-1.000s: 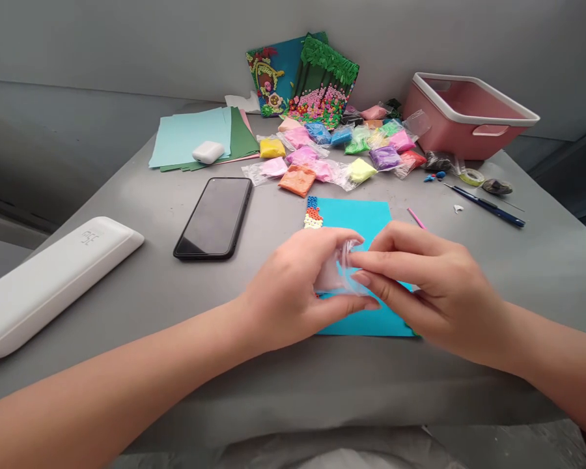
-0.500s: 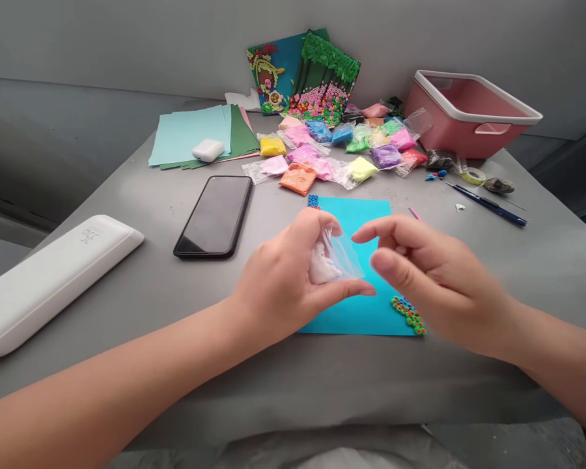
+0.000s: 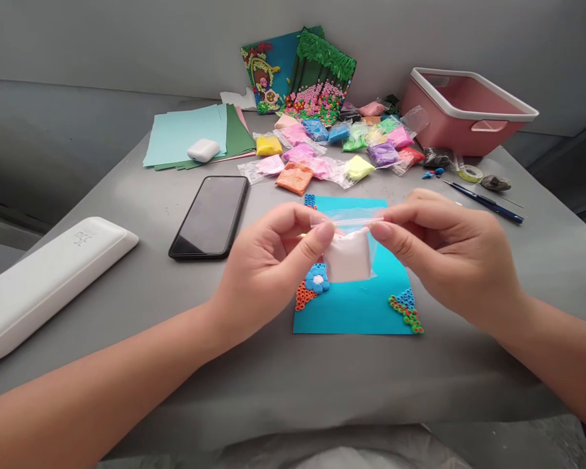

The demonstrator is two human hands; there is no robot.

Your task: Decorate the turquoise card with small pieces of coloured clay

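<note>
over the grey table [image 3: 127, 215], my left hand [image 3: 268, 267] and right hand [image 3: 444, 254] now pinch the clay bag [image 3: 348, 251] by its top corners, stretched between them instead of bunched in my left.

2 bare forearms, no sleeves showing; left hand [image 3: 266, 273] and right hand [image 3: 449, 260] wear no rings, gloves or watch; nails short, unpainted.

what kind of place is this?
Likely a home craft table, not a workshop. Many small bags of coloured clay lie by finished clay pictures and paper sheets. Both hands, left hand and right hand, hold a clear bag of white clay over a blue card.
</note>
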